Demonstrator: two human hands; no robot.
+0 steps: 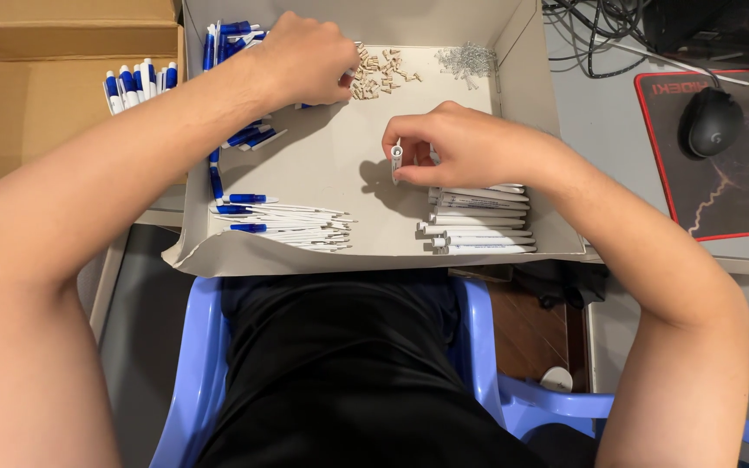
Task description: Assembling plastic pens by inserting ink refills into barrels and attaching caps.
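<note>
The right hand (470, 147) pinches a white pen tube (396, 160) upright, with open room around it on the tray (340, 165) floor. The left hand (305, 56) is curled over small tan bits (379, 74) near the back wall; its fingers are hidden. White tubes (478, 221) lie stacked below. A mouse (711, 121) sits on the desk.

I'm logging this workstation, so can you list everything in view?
shallow cardboard tray: one, grey-white, centre
white pen barrels: a stack, tray's right front
blue-and-white pen parts: many, tray's left
small beige pieces: a pile, tray's back
metal springs: a cluster, tray's back right
brown carton: one, left, holding blue-and-white pens
computer mouse: one, black, on a mouse pad
plastic chair: one, blue
left hand: at the beige pieces
right hand: holds a white barrel
</note>
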